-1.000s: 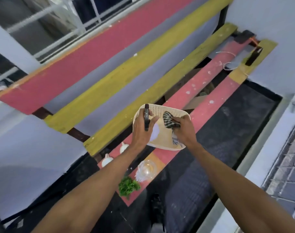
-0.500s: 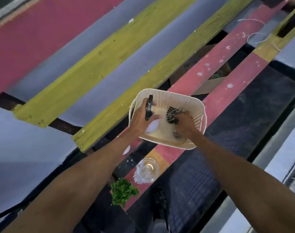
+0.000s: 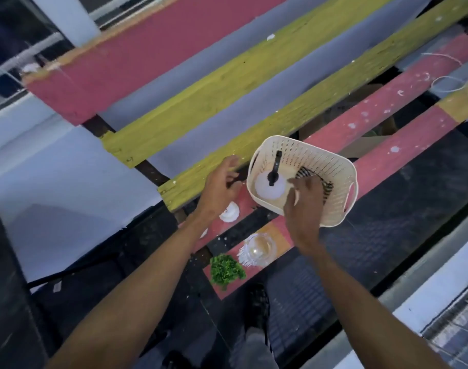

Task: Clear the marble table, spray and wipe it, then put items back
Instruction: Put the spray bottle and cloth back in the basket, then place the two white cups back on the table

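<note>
A cream perforated basket (image 3: 331, 163) rests on the red bench slats. Inside it stands a white spray bottle with a black trigger head (image 3: 270, 182), and a striped dark cloth (image 3: 316, 179) lies to its right. My left hand (image 3: 222, 185) hovers just left of the basket, fingers apart, holding nothing. Over the basket's near rim is my right hand (image 3: 304, 209), fingers spread above the cloth, not gripping it. Below the basket a clear glass bowl (image 3: 259, 247) and a small green plant (image 3: 226, 269) sit on the slat.
Painted red and yellow slats (image 3: 227, 83) of the bench run diagonally. Small white pieces (image 3: 230, 213) lie on the slat left of the basket. A dark mat (image 3: 387, 235) covers the floor to the right. A white cord (image 3: 451, 83) lies at top right.
My left hand has let go of the spray bottle, which now stands in the basket, and drawn back left. My right hand has released the cloth into the basket.
</note>
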Available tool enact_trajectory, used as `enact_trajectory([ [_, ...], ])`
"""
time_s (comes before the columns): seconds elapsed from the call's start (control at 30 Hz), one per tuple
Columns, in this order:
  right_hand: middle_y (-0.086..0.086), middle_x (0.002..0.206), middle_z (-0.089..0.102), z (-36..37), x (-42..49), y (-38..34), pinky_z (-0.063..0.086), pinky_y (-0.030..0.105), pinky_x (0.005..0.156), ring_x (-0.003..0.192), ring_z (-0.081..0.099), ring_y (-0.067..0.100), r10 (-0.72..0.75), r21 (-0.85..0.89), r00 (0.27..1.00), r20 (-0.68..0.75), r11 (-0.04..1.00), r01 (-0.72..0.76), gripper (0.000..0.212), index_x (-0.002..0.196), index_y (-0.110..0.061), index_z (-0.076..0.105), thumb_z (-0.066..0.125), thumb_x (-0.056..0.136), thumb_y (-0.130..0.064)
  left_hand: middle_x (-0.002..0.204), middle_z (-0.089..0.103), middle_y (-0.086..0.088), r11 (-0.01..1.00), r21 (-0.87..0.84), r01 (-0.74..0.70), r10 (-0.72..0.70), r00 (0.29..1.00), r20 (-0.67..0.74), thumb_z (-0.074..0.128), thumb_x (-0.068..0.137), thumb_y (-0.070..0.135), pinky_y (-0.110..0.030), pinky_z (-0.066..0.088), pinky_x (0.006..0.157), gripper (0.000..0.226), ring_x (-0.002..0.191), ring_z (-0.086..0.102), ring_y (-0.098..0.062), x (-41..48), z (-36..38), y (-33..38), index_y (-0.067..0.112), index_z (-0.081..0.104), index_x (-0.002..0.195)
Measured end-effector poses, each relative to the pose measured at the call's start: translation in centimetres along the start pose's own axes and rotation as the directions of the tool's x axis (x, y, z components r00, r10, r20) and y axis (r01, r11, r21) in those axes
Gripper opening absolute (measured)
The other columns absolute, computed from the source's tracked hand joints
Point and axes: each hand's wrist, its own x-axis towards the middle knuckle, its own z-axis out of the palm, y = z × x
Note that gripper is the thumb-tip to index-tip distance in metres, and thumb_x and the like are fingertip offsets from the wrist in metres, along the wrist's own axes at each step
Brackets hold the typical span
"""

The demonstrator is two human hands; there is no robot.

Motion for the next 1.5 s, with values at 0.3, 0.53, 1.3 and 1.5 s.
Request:
enact_trajectory([
  [0.3,0.014,0.146,0.043,12.9,-5.6,-3.8,0.049,0.048,0.097,0.136,0.040,0.038,0.030,-0.104,0.718,0.696,0.993,0.059,0.071,0.150,-0.014,0.033,0.066,0.088,-0.020,0.155,0.055,-0.019,0.845,-0.101,0.525,-0.535,0.827,-0.173,0.092,0.085,0.018,-0.056,0.047,0.118,0.083,0.145,0.054,-0.036,-11.2,-1.1,-13.5,0.003,0.049,0.155],
  [0.53,0.016,0.138,0.045,18.2,-5.2,-3.2,0.050,0.050,0.092,0.126,0.049,0.042,0.089,-0.255,0.775,0.625,0.962,0.095,0.074,0.147,-0.013,0.035,0.072,0.086,-0.031,0.147,0.060,-0.018,0.850,-0.074,0.522,-0.526,0.832,-0.176,0.088,0.084,0.006,-0.052,0.053,0.108,0.074,0.135,0.059,-0.036,-9.8,2.2,-16.2,0.007,0.055,0.151],
  [1.3,-0.011,0.106,0.059,9.3,-39.3,-45.1,0.045,0.033,0.076,0.096,0.059,0.016,-0.239,0.230,0.853,0.464,0.962,0.144,0.052,0.117,-0.034,0.054,0.077,0.072,-0.049,0.091,0.076,0.008,0.890,-0.297,0.345,-0.448,0.552,-0.703,0.097,0.069,0.029,-0.018,0.053,0.072,0.038,0.088,0.071,-0.017,-51.1,-40.4,-18.9,0.022,0.076,0.099],
  [1.5,-0.009,0.103,0.061,16.4,-50.9,-55.8,0.043,0.033,0.073,0.097,0.062,0.020,-0.248,0.209,0.758,0.603,0.966,0.151,0.049,0.110,-0.029,0.053,0.077,0.071,-0.047,0.095,0.072,0.002,0.815,-0.271,0.512,-0.528,0.464,-0.711,0.098,0.069,0.027,-0.032,0.046,0.076,0.044,0.092,0.068,-0.024,-62.9,-51.7,-30.3,0.015,0.075,0.104],
])
